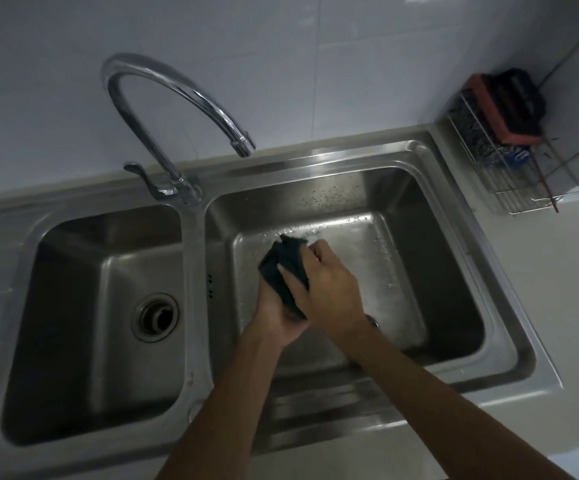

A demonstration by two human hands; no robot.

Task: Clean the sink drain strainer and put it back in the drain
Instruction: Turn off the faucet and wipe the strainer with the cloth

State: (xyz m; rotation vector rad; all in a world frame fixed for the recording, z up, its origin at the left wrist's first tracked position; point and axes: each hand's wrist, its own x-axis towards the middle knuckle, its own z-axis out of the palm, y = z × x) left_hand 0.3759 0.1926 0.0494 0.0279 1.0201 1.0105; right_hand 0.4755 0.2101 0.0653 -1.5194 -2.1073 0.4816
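Both hands are together over the right basin (419, 271) of a steel double sink. My left hand (276, 315) is cupped from below, its thumb lying across a dark scouring cloth (281, 261). From the right, my right hand (331, 282) closes over the same cloth and presses it into the left palm. The strainer does not show; whatever lies under the cloth is hidden. Behind my right wrist, a sliver of the right basin's drain (372, 320) peeks out. The left basin's drain (156, 317) looks like an open ring with a dark hole.
A curved chrome faucet (191, 95) arches over the divider, its spout above the right basin's back edge; no water runs. At the back right, a wire rack (509, 168) against the tiled wall holds a red-and-black sponge (502, 109). Water drops dot the right basin.
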